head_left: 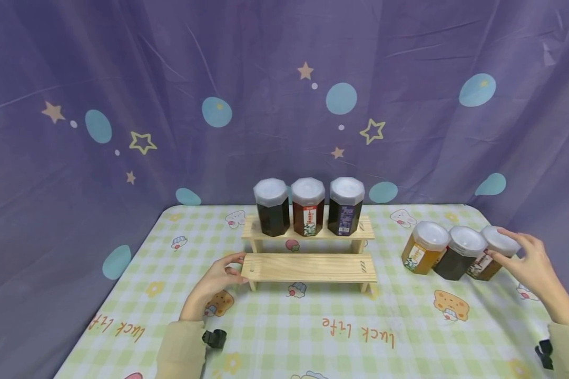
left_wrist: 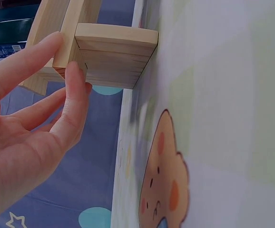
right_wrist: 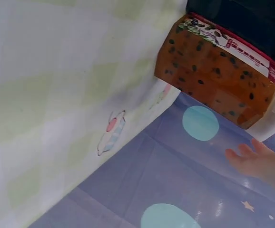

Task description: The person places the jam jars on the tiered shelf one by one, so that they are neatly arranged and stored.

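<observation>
My left hand [head_left: 218, 276] holds the left end of the lower step of a two-tier wooden stand [head_left: 308, 267], thumb and fingers at its corners. Three jars with pale lids stand on the upper tier: a dark jar [head_left: 273, 217], a red-brown jar [head_left: 308, 217] and a dark jar with a purple label [head_left: 345, 216]. At the right, my right hand [head_left: 531, 263] spreads its fingers and thumb about the lid of an amber-brown jar with dark specks [right_wrist: 209, 71]. Little finger and neighbours show just off the lid in the right wrist view; thumb and index are hidden there.
Left of the speckled jar stand another dark jar [head_left: 457, 255] and a golden jar [head_left: 422, 250], close together. A green checked cloth [head_left: 265, 326] covers the table. Behind hangs a purple curtain [head_left: 275, 63] with stars and blue spots.
</observation>
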The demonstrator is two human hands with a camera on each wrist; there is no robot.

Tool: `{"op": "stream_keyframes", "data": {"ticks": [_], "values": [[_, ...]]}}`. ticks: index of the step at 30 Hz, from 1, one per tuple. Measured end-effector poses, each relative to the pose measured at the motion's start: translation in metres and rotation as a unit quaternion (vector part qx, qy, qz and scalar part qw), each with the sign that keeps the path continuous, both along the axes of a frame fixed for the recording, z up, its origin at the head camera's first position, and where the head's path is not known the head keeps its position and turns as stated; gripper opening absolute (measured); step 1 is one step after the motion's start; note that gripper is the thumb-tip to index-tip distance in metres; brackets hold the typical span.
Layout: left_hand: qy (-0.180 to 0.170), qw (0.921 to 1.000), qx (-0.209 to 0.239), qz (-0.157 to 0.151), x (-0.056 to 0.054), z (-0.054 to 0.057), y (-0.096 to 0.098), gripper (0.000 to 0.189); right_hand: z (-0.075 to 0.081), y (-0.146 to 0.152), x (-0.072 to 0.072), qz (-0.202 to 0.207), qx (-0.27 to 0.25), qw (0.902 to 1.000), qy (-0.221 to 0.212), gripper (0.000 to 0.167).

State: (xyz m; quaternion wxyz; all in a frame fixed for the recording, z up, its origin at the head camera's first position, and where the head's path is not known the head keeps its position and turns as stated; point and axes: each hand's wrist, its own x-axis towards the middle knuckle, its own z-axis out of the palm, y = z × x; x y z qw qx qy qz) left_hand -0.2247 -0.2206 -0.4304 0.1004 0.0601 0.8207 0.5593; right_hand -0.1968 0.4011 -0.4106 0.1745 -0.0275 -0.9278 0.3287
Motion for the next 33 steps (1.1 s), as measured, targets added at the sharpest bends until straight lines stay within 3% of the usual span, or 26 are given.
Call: {"op": "stream_keyframes", "data": {"ticks": [6, 13, 18, 23, 26, 33], "values": [[-0.005, 1.0000, 0.001, 0.000, 0.000, 0.002, 0.001, 0.068, -0.001, 0.000, 0.001, 0.008, -0.019, 0.9996, 0.018, 0.063], [-0.012, 0.9999, 0.006, -0.004, 0.009, 0.018, 0.008, 0.065, -0.003, 0.001, 0.002, 0.006, -0.019, 0.9996, 0.018, 0.062], [-0.005, 0.9999, 0.007, -0.007, 0.002, 0.005, 0.001, 0.067, -0.007, 0.003, 0.001, -0.009, 0.006, 0.9995, 0.031, 0.062], [0.000, 1.0000, 0.000, -0.004, 0.000, 0.003, -0.001, 0.067, -0.013, 0.003, -0.002, -0.015, -0.005, 0.9993, 0.034, 0.061], [0.001, 1.0000, -0.002, -0.002, -0.002, 0.002, -0.001, 0.068, -0.026, 0.011, -0.008, -0.029, -0.022, 0.9989, 0.029, 0.062], [-0.002, 1.0000, 0.003, 0.000, -0.001, 0.000, 0.000, 0.069, -0.079, 0.056, -0.038, -0.064, -0.037, 0.9964, 0.041, 0.067]]}}
